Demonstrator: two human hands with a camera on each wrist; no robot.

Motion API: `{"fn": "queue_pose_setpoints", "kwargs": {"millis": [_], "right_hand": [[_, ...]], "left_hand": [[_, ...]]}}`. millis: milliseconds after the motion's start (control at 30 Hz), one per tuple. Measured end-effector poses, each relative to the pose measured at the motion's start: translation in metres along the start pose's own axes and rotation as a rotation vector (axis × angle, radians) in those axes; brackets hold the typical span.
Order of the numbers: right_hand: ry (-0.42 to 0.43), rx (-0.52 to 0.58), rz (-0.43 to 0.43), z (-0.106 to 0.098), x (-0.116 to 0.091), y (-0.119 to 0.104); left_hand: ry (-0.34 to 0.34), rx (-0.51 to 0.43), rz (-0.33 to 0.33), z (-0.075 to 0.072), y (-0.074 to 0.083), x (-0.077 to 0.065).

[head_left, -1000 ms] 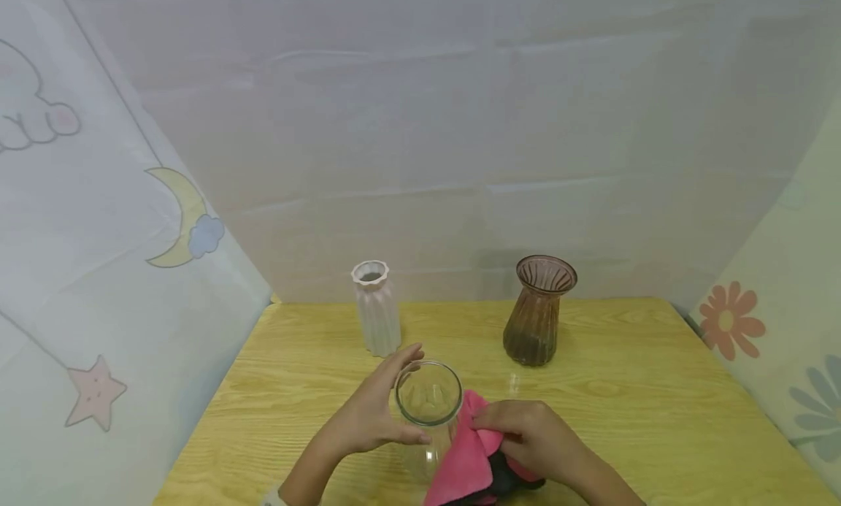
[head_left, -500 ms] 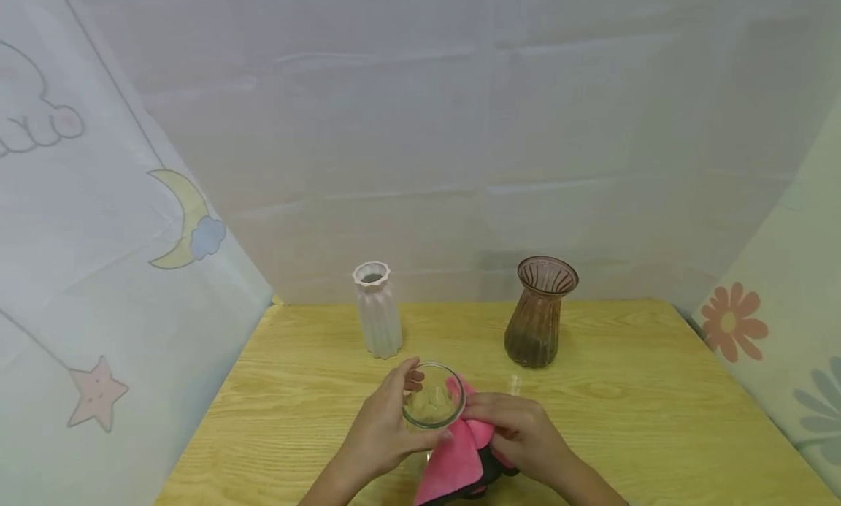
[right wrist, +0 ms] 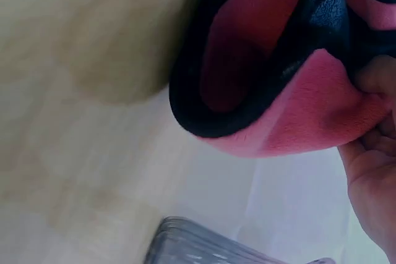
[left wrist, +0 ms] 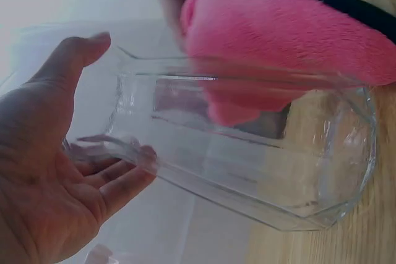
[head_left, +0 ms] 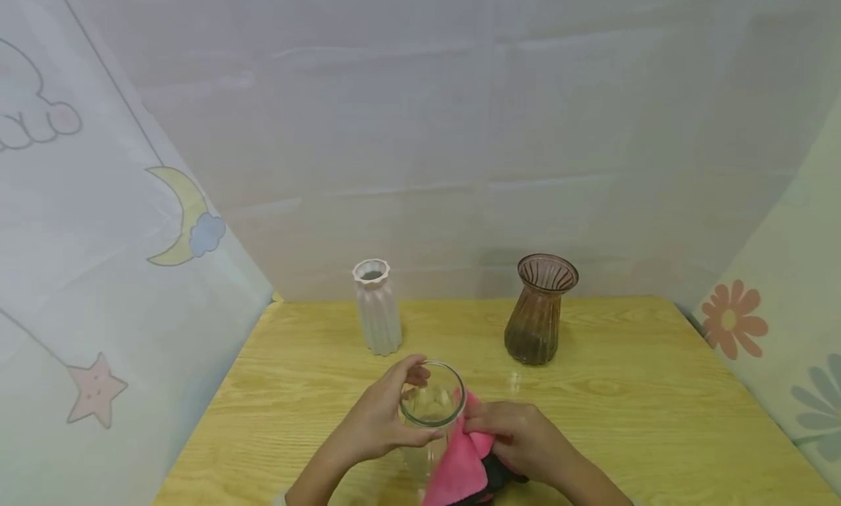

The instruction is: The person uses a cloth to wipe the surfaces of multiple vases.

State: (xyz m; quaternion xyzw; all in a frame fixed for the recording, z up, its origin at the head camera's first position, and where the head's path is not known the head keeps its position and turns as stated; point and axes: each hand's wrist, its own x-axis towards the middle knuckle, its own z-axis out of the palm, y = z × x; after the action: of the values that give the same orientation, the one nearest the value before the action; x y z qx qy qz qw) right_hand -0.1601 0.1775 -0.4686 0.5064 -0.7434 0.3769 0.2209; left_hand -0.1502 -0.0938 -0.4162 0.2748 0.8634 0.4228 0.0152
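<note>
In the head view, a clear glass vase (head_left: 430, 423) stands near the front of the table. My left hand (head_left: 377, 417) holds it about the neck, thumb on the near side and fingers round the far side. The left wrist view shows the angular, see-through body of the vase (left wrist: 247, 165). A pink cloth with a black edge (head_left: 458, 468) hangs against the vase's right side. My right hand (head_left: 525, 437) pinches this cloth between thumb and fingers. In the right wrist view, the bunched cloth (right wrist: 309, 112) folds open and shows its dark trim.
Behind the clear vase, a pale ribbed vase (head_left: 379, 320) stands to the left and a brown glass vase (head_left: 534, 323) to the right. The wood-grain table (head_left: 631, 389) meets a pale sheet (head_left: 420, 148) at its back edge. Printed sheets line both sides.
The cloth and right hand moved left and up against the vase, then back a little right and down. My left fingers have drawn in closer to the rim.
</note>
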Motion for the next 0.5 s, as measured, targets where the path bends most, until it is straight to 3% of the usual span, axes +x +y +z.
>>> {"fn": "queue_pose_setpoints", "kwargs": {"millis": [300, 400, 500], "right_hand": [[-0.263, -0.123, 0.078, 0.002, -0.016, 0.009], [-0.284, -0.121, 0.093, 0.003, -0.017, 0.009], [-0.242, -0.103, 0.095, -0.001, -0.015, 0.006]], "left_hand": [[-0.161, -0.119, 0.137, -0.012, -0.016, 0.014], [-0.190, -0.141, 0.134, -0.014, -0.018, 0.017], [-0.174, -0.128, 0.129, -0.015, -0.016, 0.013]]}}
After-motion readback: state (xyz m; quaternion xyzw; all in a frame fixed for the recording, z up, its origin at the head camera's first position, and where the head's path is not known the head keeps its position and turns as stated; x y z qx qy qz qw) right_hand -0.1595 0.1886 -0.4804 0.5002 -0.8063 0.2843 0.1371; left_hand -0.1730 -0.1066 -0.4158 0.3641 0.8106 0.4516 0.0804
